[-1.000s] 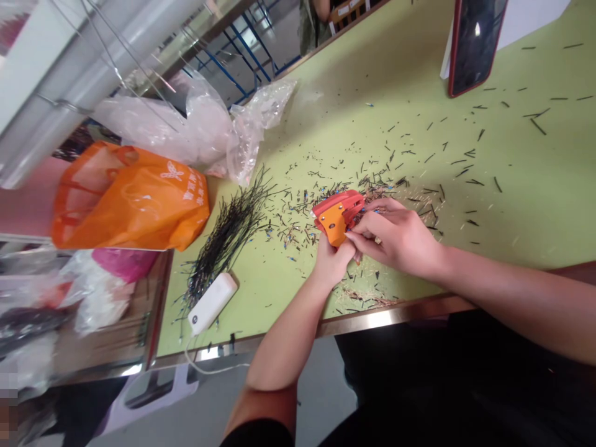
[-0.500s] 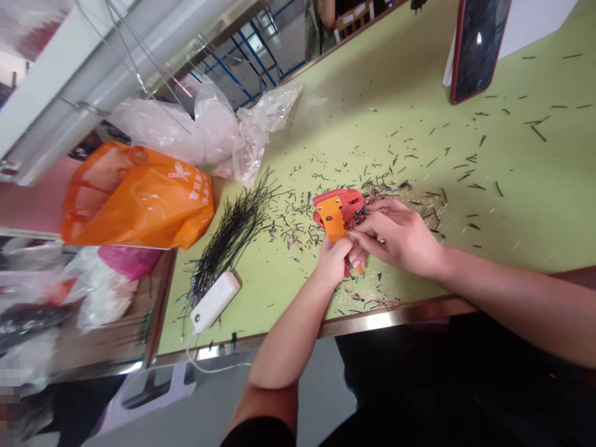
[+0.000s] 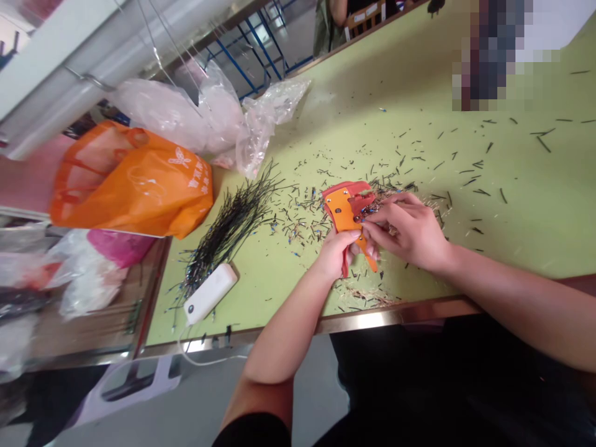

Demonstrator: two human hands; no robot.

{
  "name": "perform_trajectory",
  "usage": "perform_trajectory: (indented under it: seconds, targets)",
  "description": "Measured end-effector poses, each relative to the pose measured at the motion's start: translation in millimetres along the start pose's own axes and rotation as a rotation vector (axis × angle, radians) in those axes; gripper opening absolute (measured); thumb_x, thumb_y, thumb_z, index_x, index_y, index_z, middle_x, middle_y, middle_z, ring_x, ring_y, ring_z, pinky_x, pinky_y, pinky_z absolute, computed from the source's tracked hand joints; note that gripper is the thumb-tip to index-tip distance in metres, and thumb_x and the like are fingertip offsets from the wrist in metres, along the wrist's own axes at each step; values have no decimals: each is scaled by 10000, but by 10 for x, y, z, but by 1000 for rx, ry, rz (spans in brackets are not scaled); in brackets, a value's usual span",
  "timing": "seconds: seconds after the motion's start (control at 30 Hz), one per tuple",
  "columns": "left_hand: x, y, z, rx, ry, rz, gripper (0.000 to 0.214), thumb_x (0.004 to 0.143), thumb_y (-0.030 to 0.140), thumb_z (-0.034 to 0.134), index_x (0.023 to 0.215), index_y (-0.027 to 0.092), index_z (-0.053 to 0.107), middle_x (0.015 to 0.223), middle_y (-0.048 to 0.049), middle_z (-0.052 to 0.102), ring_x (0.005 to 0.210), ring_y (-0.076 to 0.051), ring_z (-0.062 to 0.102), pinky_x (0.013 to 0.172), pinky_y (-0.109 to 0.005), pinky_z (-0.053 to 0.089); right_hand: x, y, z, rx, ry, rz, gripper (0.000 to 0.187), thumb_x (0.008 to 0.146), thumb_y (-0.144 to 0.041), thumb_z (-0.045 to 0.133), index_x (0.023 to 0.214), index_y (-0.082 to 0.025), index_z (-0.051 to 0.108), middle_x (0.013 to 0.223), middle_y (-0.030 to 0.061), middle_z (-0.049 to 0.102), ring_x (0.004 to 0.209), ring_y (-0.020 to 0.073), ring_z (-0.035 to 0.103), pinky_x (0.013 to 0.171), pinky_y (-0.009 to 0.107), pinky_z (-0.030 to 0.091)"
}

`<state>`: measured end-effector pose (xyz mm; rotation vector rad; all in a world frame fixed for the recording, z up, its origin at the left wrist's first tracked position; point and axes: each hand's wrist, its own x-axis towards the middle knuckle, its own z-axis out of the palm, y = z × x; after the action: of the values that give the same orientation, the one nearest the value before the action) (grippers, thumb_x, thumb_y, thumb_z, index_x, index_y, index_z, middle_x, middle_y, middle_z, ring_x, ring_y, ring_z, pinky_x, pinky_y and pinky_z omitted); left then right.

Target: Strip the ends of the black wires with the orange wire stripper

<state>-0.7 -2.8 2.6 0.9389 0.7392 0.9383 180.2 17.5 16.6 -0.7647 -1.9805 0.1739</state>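
1. Left hand [image 3: 336, 254] is gripping the handles of an orange-and-red wire stripper [image 3: 343, 208]: fingers are curling closed around them, thumb is lying across the orange body.
2. Wire stripper is lying with its long axis running from the handle ends, pointing toward the person, to its head, pointing away. Left hand is sitting nearer the handles.
3. Right hand [image 3: 410, 233] is coming in from the right of the wire stripper, nearer its head. Fingers and thumb are narrowly pinching a small bundle of short wires [image 3: 369, 211] with blue tips, and the bundle is touching the head.
4. Cut wire bits [image 3: 300, 217] are lying scattered on a green table [image 3: 395, 81] all around the wire stripper, pale shavings [image 3: 367, 297] just below it.
5. Long black wires [image 3: 228, 239] are lying heaped left of the wire stripper, a white power bank [image 3: 209, 293] beside them.
6. Further left, an orange plastic bag [image 3: 133, 183] and a clear plastic bag [image 3: 186, 112] are resting against each other.
7. Well beyond the wire stripper, another person [image 3: 338, 22] is standing or sitting, too cut off to tell.
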Motion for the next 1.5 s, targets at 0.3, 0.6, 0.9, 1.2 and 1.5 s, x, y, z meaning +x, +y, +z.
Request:
perform_trajectory:
  seconds: [0.3, 0.6, 0.9, 1.2, 1.5]
  targets:
    - [21, 32, -45, -44, 61, -72, 336, 733, 426, 723, 912, 145, 676, 702, -77, 742, 898, -373, 815, 862, -519, 660, -1, 92, 28, 24, 46, -49, 73, 1034, -217, 675, 980, -217, 625, 652, -48, 705, 618, 152, 679, 719, 319, 560]
    - [-15, 134, -102, 518, 268, 176, 360, 885, 483, 644, 1093, 189, 662, 973, -101, 786, 903, -271, 762, 809, -414, 614, 39, 199, -75, 83, 121, 83, 80, 995, -159, 659, 1026, -233, 663, 879, 24, 797, 710, 166, 738, 608, 281, 554]
    - [15, 297, -335, 1452, 551, 449, 321, 850, 239, 723, 1166, 195, 692, 1020, -104, 781, 915, -287, 712, 827, -438, 553, 72, 436, -97, -3, 11, 186, 73, 1001, -188, 617, 1010, -210, 686, 887, 65, 778, 778, 200, 728, 641, 325, 556]
    - [86, 211, -319, 1330, 406, 630, 309, 840, 217, 830, 1134, 247, 741, 1159, -90, 783, 1119, -311, 690, 1059, -566, 524, 56, 525, -23, 404, 34, 404, 82, 985, -242, 691, 1067, -233, 693, 951, 42, 794, 854, 190, 780, 726, 347, 655]
    - [36, 92, -160, 269, 145, 51, 809, 885, 932, 494, 1039, 168, 710, 910, -115, 790, 855, -275, 811, 762, -412, 674, 79, 272, -123, 107, 84, -25, 106, 1022, -174, 670, 1048, -261, 724, 962, 44, 774, 856, 197, 744, 757, 365, 605]
